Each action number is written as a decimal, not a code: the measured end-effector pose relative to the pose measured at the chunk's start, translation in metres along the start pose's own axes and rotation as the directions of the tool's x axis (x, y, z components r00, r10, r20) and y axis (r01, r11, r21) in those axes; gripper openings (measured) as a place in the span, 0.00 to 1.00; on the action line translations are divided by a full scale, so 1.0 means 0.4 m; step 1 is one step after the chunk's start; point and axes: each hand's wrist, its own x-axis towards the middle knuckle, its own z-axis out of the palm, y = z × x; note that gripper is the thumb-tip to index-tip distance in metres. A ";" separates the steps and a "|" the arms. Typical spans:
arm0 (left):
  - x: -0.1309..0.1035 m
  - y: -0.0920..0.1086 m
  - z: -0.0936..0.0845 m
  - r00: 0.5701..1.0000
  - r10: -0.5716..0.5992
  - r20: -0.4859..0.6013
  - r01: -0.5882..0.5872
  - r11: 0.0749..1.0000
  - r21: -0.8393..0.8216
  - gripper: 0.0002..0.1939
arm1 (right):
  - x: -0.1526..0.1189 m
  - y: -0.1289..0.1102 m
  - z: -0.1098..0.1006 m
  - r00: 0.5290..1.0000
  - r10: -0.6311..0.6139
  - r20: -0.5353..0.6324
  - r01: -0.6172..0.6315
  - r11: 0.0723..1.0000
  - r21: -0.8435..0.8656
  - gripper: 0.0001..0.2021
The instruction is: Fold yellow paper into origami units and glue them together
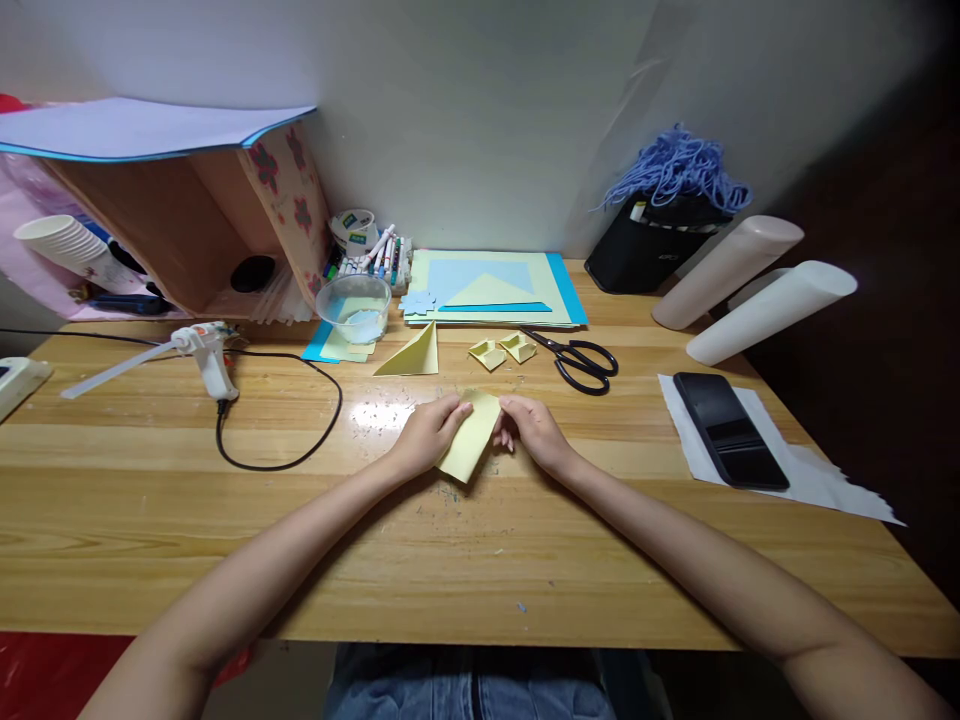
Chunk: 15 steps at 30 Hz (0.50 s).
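Observation:
A piece of pale yellow paper [472,437] is held between my hands, a little above the wooden table. My left hand [431,432] grips its left edge, thumb on top. The thumb and fingertips of my right hand [531,428] pinch its upper right corner. Just beyond are two small folded yellow paper pieces [487,354], side by side. To their left stands a folded yellow paper triangle [416,355], and to their right lie black-handled scissors [581,362].
On the left lies a white glue gun [206,355] with a looping black cord. A clear plastic bowl [354,310], markers and stacked coloured paper [566,285] line the back. To the right are a phone [729,430], two white rolls [772,312] and a black holder [645,245] topped with blue yarn.

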 end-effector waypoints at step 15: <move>0.004 0.008 -0.017 0.986 -0.128 0.111 0.158 0.931 -0.329 0.20 | 0.003 -0.015 -0.003 0.999 -0.024 -0.035 0.022 0.997 -0.069 0.17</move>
